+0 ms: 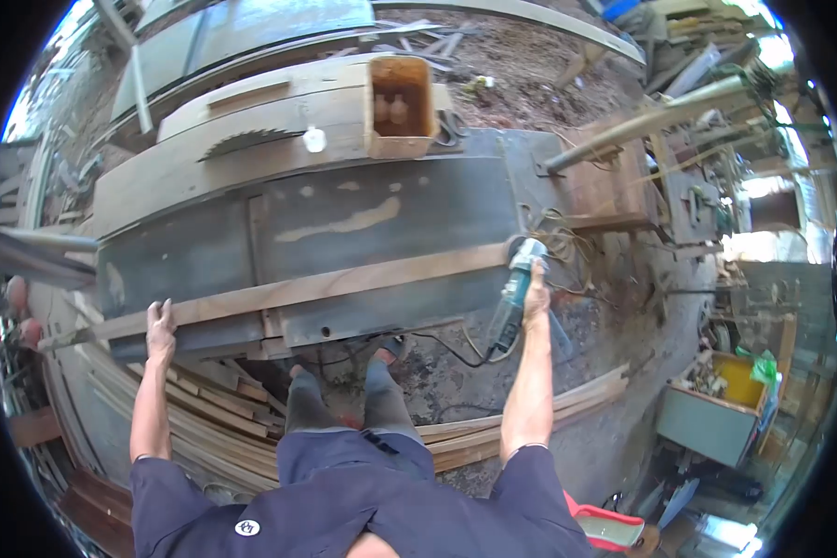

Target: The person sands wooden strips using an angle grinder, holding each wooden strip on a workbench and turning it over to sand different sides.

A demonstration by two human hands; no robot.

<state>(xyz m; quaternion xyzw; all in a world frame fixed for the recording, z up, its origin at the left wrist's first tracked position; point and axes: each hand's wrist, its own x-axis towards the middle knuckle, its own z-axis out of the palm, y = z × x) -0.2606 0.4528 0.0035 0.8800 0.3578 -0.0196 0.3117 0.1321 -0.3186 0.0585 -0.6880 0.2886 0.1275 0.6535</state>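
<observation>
A long wooden strip (344,282) lies across the grey workbench (363,209). Near its left end, my left hand (161,332) is closed on the strip's edge. My right hand (537,296) grips a teal angle grinder (514,293), whose head is at the strip's right end. A black cord trails from the grinder's lower end. Whether the disc touches the wood is hard to make out.
Behind the bench's middle stand a wooden box (403,146) and a toothed saw blade (246,141) on a plank. Stacked strips (209,418) lie by my legs. A drawer-like bin (707,423) is at the right, and coiled cord (567,244) lies near the grinder.
</observation>
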